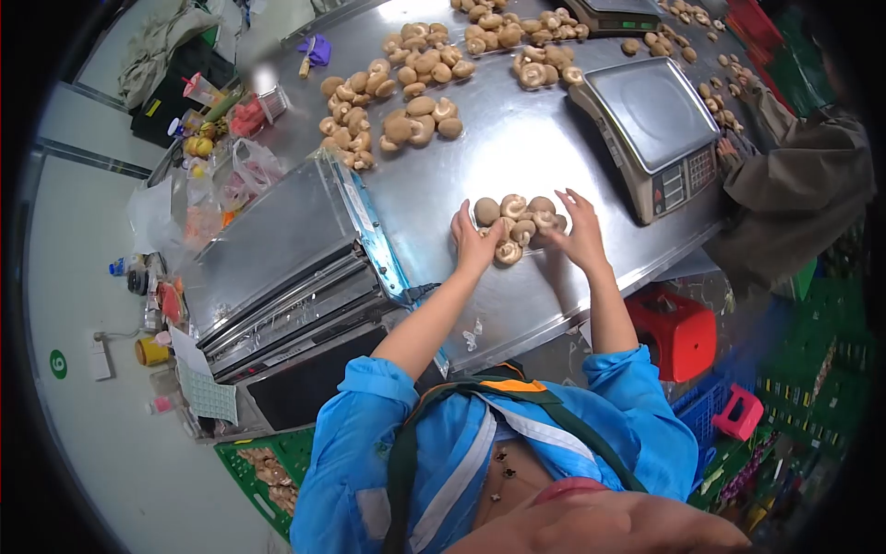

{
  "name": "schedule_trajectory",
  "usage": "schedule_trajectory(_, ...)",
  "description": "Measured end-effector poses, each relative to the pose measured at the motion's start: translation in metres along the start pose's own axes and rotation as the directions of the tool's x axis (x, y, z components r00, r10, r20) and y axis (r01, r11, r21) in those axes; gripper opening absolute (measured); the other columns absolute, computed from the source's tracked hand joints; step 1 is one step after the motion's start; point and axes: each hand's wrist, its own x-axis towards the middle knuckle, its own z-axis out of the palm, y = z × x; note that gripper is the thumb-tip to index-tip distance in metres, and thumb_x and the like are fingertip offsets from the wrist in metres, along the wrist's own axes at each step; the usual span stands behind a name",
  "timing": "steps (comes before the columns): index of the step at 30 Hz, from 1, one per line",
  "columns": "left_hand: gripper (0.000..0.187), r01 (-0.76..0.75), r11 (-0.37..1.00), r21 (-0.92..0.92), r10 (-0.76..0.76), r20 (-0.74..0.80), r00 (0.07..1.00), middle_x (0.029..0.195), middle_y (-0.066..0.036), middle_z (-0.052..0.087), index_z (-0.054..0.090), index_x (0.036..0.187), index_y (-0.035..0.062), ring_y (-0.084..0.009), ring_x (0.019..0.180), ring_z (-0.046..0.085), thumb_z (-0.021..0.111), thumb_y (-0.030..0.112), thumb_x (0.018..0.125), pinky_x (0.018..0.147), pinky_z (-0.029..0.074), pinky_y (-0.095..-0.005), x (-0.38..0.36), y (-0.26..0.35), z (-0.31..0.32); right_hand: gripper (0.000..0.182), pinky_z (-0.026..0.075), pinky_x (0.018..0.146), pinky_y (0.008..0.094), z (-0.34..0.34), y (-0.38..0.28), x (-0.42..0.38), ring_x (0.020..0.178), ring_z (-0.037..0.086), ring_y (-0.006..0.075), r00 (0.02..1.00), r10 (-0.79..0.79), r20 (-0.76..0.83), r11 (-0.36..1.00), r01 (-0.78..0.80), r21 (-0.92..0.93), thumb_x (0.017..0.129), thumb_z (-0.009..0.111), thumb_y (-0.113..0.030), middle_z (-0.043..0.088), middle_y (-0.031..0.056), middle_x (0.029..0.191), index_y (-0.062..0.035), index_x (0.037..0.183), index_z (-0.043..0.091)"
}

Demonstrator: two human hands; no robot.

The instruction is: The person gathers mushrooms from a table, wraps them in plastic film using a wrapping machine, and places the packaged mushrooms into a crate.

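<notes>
A small cluster of shiitake mushrooms (521,227) lay on the metal table (503,319), left of the nearer digital scale (646,115) and just beside its keypad end. Some caps faced up, while others showed pale undersides.

The person's left hand (474,242) curved around the cluster's left side, fingers parted and pointing away from the body, the thumb reaching in over the nearest caps. The right hand (580,233) stood at the right side, between the cluster and the scale, its fingers spread and raised, its thumb low by the outermost mushrooms. Both hands were open, with the mushrooms between them and none lifted; whether the right fingertips touched a cap could not be told.

Larger heaps of shiitake (420,122) lay farther left of the scale and beyond it. A film-wrapping machine (305,305) stood well to its left, and a red stool (676,332) below the table edge nearest it. A co-worker's sleeve (784,198) reached in at its right.
</notes>
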Motion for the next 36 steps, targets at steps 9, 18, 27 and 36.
schedule_trajectory(9,0.08,0.079,0.986,-0.144,-0.07,0.07,0.995,0.133,-0.023,0.028,0.025,0.135,0.0063,-0.0374,0.123,0.029,0.067,0.038,0.075,0.103,0.026,-0.0432,0.003,-0.016,0.01,0.046,0.045,0.078,0.0339,0.004,0.024,0.006,0.089,0.058,0.0247,0.967,0.217,0.131,0.893,-0.25,0.374,0.082,0.059,-0.023,0.06,0.0153,0.097,-0.0069,0.122,0.045)
schedule_trajectory(18,0.076,0.054,0.992,-0.113,-0.042,0.103,0.994,0.129,-0.02,0.031,0.031,0.134,0.0078,-0.0345,0.119,0.035,0.07,0.029,0.072,0.1,0.032,-0.0405,0.0,-0.012,0.006,0.041,0.048,0.074,0.0377,0.036,-0.015,0.053,0.081,0.061,0.0295,0.829,0.261,0.494,0.956,-0.151,-0.251,0.084,0.052,-0.036,0.063,0.0185,0.091,-0.0082,0.113,0.058)
schedule_trajectory(27,0.074,0.065,0.994,-0.09,-0.053,0.131,0.99,0.136,-0.026,0.023,0.033,0.135,0.0165,-0.0407,0.122,0.031,0.067,0.041,0.074,0.101,0.03,-0.0448,0.014,-0.014,0.019,0.062,0.035,0.098,0.039,0.059,0.07,0.014,0.118,0.043,0.0344,0.919,0.339,0.2,0.909,-0.375,0.184,0.08,0.057,-0.045,0.044,0.0206,0.127,-0.0095,0.129,0.044)
schedule_trajectory(36,0.061,-0.254,0.967,0.018,0.254,-0.032,0.967,0.137,-0.03,0.024,0.051,0.124,0.0153,-0.0462,0.12,0.033,0.065,0.049,0.075,0.1,0.03,-0.0451,0.001,0.088,-0.102,0.057,0.043,0.088,0.0421,-0.003,-0.115,0.058,0.113,0.047,0.0354,0.967,0.209,-0.143,0.973,-0.221,-0.073,0.076,0.062,-0.049,0.039,0.0203,0.129,-0.0138,0.12,0.052)
